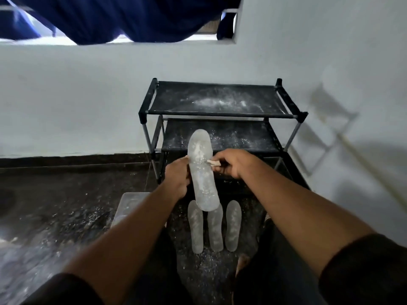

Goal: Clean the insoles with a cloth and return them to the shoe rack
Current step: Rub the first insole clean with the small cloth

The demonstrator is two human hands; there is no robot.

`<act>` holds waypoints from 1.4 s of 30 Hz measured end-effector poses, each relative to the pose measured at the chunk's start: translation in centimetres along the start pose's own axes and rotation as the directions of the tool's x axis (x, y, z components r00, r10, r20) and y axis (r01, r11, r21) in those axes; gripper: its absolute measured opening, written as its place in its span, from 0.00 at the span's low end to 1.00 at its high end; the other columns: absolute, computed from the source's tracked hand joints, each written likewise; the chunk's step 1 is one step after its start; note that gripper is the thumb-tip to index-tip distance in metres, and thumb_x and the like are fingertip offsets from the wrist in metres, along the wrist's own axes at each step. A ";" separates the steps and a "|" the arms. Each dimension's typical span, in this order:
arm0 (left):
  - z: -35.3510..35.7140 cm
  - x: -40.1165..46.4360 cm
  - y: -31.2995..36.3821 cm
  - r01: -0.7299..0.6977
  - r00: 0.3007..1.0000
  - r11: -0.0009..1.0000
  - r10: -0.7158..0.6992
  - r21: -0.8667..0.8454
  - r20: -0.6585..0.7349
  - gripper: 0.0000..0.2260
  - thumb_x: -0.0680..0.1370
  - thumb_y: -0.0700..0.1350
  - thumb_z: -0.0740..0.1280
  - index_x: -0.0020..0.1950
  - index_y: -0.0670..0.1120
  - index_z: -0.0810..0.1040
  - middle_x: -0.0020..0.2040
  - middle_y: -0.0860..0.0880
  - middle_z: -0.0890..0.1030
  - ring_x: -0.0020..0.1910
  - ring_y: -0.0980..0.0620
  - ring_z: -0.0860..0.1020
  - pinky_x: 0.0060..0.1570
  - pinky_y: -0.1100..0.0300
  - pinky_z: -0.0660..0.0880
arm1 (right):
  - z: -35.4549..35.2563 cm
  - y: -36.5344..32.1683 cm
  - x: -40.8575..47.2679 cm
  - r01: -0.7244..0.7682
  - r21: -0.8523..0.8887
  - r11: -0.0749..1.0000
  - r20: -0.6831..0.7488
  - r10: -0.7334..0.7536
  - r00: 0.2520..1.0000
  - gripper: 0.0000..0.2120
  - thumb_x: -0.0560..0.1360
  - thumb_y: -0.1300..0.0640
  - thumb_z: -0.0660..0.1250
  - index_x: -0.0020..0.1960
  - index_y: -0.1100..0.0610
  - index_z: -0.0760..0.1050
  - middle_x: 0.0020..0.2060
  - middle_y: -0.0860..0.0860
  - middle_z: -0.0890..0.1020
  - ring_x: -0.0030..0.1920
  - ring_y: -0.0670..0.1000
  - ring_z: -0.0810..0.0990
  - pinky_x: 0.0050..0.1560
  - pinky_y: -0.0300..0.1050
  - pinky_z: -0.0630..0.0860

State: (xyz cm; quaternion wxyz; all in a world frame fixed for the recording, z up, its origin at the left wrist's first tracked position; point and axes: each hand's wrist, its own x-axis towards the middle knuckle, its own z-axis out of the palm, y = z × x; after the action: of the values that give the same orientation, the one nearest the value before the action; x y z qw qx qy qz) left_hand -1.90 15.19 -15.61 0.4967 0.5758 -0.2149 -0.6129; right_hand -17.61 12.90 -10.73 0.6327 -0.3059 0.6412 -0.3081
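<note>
I hold a pale, dusty insole upright in the air in front of a black shoe rack. My left hand grips its left edge at mid-length. My right hand pinches a small beige cloth and presses it against the insole's right edge. Three more dusty insoles lie side by side on the dark floor between my legs. The rack's fabric shelves carry white powder and hold nothing else that I can see.
A grey, dusty flat thing lies on the floor under my left forearm. White powder is scattered over the dark floor. A white wall stands behind the rack, and a dark blue curtain hangs at a window above.
</note>
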 end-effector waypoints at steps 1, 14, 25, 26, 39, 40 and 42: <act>0.1 -0.3 0.2 -0.001 1.000 1.000 0.001 -0.018 0.002 0.08 0.81 0.43 0.69 0.55 0.40 0.84 0.50 0.40 0.87 0.45 0.43 0.85 0.46 0.49 0.84 | -0.1 -0.2 -0.2 0.006 0.007 1.000 0.007 -0.006 1.000 0.03 0.77 0.67 0.66 0.45 0.66 0.76 0.37 0.59 0.80 0.21 0.49 0.78 0.19 0.35 0.72; -1.0 -2.2 -1.8 0.187 0.940 0.974 -0.140 -0.126 0.312 0.27 0.86 0.60 0.53 0.68 0.41 0.78 0.61 0.36 0.84 0.53 0.40 0.84 0.55 0.42 0.82 | 0.9 0.8 0.9 0.004 0.059 0.998 -0.041 -0.002 0.999 0.01 0.74 0.68 0.69 0.43 0.67 0.78 0.37 0.60 0.81 0.24 0.51 0.79 0.21 0.36 0.74; 0.3 -1.0 -1.0 0.237 0.915 0.966 -0.188 -0.099 0.358 0.32 0.85 0.65 0.50 0.60 0.41 0.82 0.46 0.40 0.86 0.41 0.44 0.84 0.44 0.45 0.84 | 0.2 0.9 3.0 0.031 0.098 0.995 -0.079 -0.023 0.997 0.05 0.71 0.68 0.72 0.47 0.67 0.80 0.36 0.59 0.82 0.23 0.49 0.77 0.24 0.38 0.74; 0.4 -0.8 -1.0 0.229 0.920 0.969 -0.185 -0.091 0.345 0.33 0.84 0.66 0.50 0.58 0.40 0.82 0.43 0.41 0.86 0.37 0.45 0.83 0.40 0.48 0.84 | 0.3 0.9 3.0 0.038 0.098 0.994 -0.078 -0.031 0.997 0.06 0.71 0.68 0.72 0.48 0.68 0.80 0.36 0.59 0.83 0.23 0.49 0.78 0.24 0.38 0.74; -1.1 2.1 0.2 0.158 0.961 0.972 -0.110 -0.176 0.252 0.25 0.86 0.56 0.52 0.59 0.39 0.82 0.48 0.38 0.85 0.38 0.42 0.81 0.40 0.49 0.80 | 0.1 0.8 2.2 0.345 0.147 0.927 -0.044 -0.343 0.938 0.16 0.66 0.69 0.77 0.52 0.66 0.78 0.42 0.64 0.84 0.37 0.57 0.83 0.38 0.43 0.81; -1.2 2.2 0.4 0.155 0.960 0.967 -0.099 -0.202 0.263 0.24 0.84 0.53 0.52 0.58 0.39 0.82 0.48 0.38 0.84 0.39 0.42 0.80 0.41 0.50 0.79 | 0.1 0.7 2.1 0.373 0.114 0.921 -0.032 -0.371 0.928 0.16 0.66 0.69 0.77 0.52 0.66 0.79 0.42 0.63 0.85 0.36 0.56 0.83 0.37 0.42 0.81; -1.2 2.4 0.8 0.170 0.950 0.953 -0.092 -0.250 0.298 0.22 0.82 0.50 0.52 0.56 0.39 0.82 0.48 0.38 0.83 0.38 0.43 0.79 0.39 0.51 0.78 | 0.1 0.5 1.8 0.410 0.038 0.911 -0.009 -0.410 0.912 0.14 0.65 0.68 0.78 0.50 0.67 0.80 0.40 0.62 0.85 0.35 0.53 0.83 0.38 0.40 0.81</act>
State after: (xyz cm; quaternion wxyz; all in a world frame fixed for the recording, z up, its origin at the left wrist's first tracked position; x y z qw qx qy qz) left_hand -0.11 13.21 -16.44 0.4932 0.4213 -0.1580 -0.7445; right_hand -17.53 11.78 -12.24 0.5595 -0.4211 0.5569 -0.4467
